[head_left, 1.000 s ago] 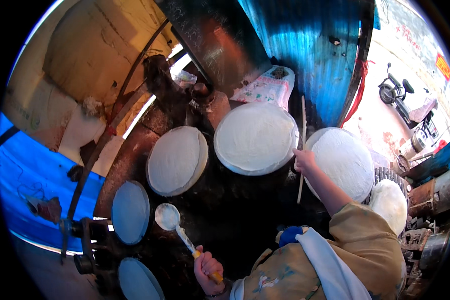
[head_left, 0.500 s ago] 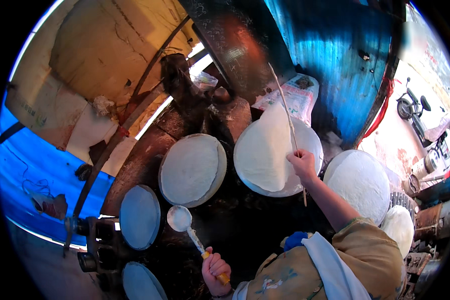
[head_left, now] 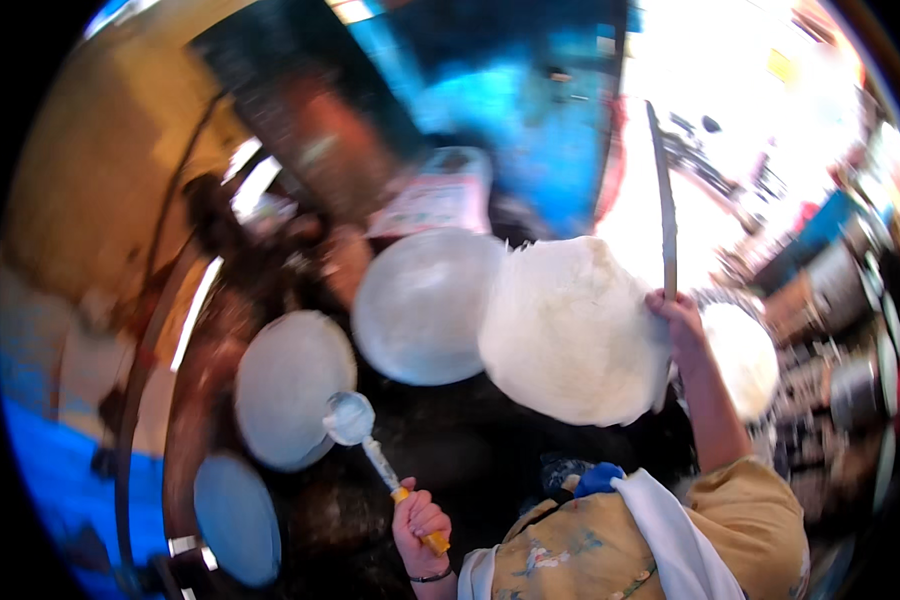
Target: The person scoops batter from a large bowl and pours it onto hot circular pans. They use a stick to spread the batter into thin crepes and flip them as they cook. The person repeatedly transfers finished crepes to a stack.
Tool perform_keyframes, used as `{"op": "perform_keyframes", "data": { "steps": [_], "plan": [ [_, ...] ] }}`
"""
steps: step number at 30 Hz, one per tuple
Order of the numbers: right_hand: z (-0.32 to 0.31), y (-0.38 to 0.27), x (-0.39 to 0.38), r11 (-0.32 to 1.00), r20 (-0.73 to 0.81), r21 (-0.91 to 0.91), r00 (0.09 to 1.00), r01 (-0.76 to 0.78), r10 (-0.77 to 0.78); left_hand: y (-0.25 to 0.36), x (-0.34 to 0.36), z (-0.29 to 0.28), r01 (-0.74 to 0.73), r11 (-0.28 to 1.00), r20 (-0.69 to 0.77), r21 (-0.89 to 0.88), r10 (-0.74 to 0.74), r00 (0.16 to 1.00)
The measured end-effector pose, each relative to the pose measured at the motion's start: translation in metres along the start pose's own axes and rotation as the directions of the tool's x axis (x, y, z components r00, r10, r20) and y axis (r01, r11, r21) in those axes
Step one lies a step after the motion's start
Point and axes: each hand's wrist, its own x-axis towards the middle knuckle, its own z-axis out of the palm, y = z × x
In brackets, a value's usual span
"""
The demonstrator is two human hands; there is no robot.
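In my left hand (head_left: 420, 515) is a ladle with a yellow handle; its white-coated bowl (head_left: 351, 418) sits over the griddles at the left. My right hand (head_left: 675, 315) grips a long thin stick (head_left: 668, 200) held nearly upright. A large pale, thin round sheet (head_left: 565, 335) lies or hangs against the stick, left of that hand; blur hides whether it rests on a surface. The middle round griddle (head_left: 420, 305) shows a bare greyish surface. The left griddle (head_left: 285, 390) bears a pale layer, and another round griddle (head_left: 232, 515) is lower left.
A pale round stack (head_left: 740, 355) sits at the right near metal drums (head_left: 840, 385). A printed sack (head_left: 430, 195) lies behind the griddles. Blue corrugated sheeting (head_left: 530, 140) backs them. A scooter (head_left: 695, 155) stands outside in glare. Yellow-brown boards (head_left: 90, 190) line the left.
The pale sheet has come off the middle griddle and moved right with the stick in my right hand. The view has turned rightward and blurred. My left hand still holds the ladle.
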Motion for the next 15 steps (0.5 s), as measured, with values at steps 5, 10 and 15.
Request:
{"op": "perform_keyframes", "data": {
  "steps": [5, 10, 15],
  "plan": [
    [-0.208, -0.080, 0.001, 0.882, -0.272, -0.458, 0.929, 0.106, -0.253, -0.026, 0.031, 0.008, 0.215, 0.976, 0.089, 0.024, -0.216, 0.972],
    [-0.294, -0.143, -0.012, 0.599, -0.305, -0.801, 0.852, 0.012, -0.425, -0.085, 0.039, 0.053, 0.372, 0.926, 0.070, 0.063, -0.376, 0.924],
    [-0.326, 0.032, 0.032, 0.160, -0.371, -0.929, 0.814, -0.335, -0.448, -0.142, 0.064, 0.066, 0.458, 0.888, 0.098, 0.041, -0.460, 0.883]
  ]
}}
